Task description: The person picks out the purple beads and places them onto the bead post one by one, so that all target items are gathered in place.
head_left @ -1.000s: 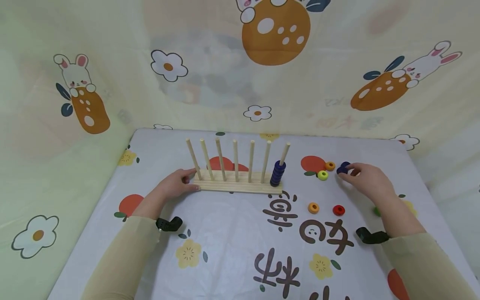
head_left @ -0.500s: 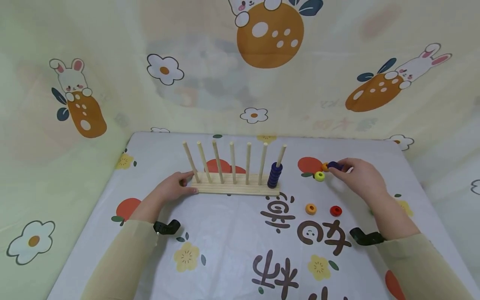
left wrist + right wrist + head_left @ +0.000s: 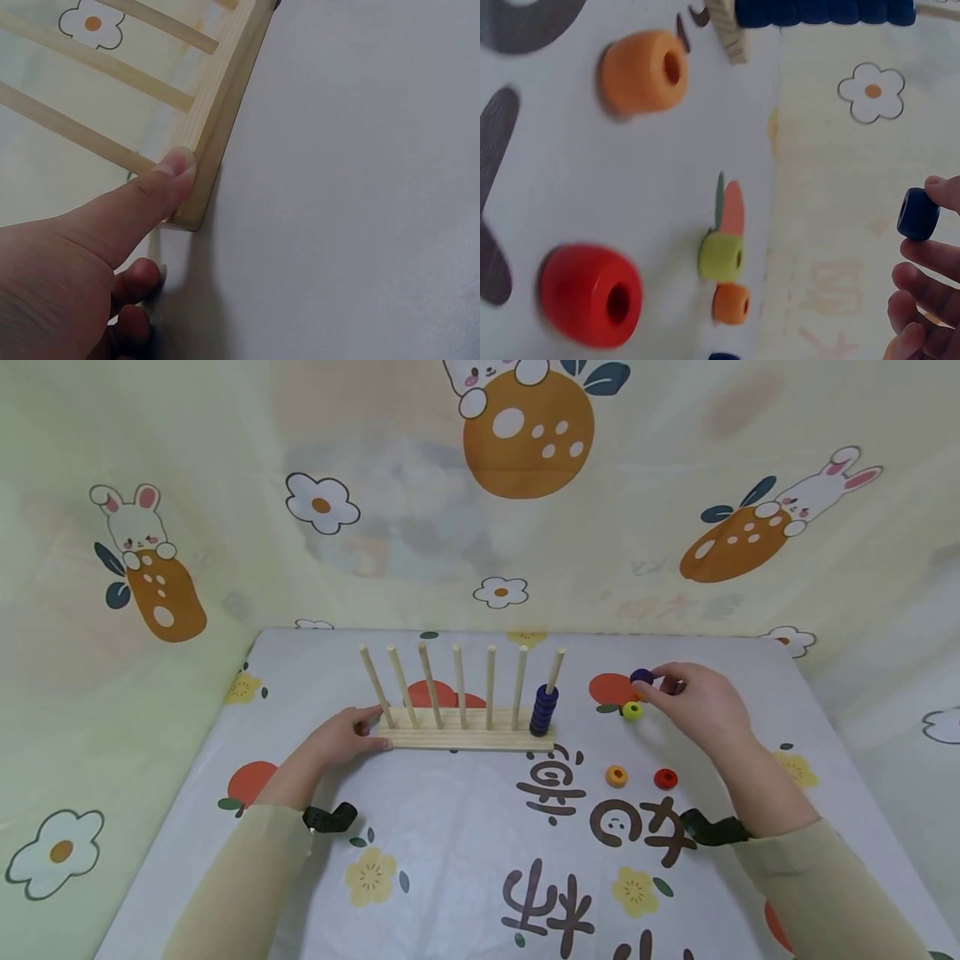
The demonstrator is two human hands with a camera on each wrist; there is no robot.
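Note:
A wooden peg rack (image 3: 465, 739) with several upright pegs stands on the table. Dark blue beads (image 3: 543, 710) are stacked on its rightmost peg. My left hand (image 3: 341, 739) grips the rack's left end; in the left wrist view the thumb (image 3: 176, 165) presses on the base beside a peg. To the right of the rack, my right hand (image 3: 701, 706) pinches a dark blue bead (image 3: 919, 214) between thumb and fingertips, raised above the table.
Near the right hand lie a yellow-green bead (image 3: 633, 711) and an orange bead (image 3: 731, 304). Closer to me are another orange bead (image 3: 617, 776) and a red bead (image 3: 666, 778). One more blue bead (image 3: 724, 356) shows at the right wrist view's bottom edge. A patterned curtain (image 3: 405, 552) hangs behind.
My right hand has picked up a blue bead from the table and carried it left toward the rack. The left hand keeps its grip on the rack's end.

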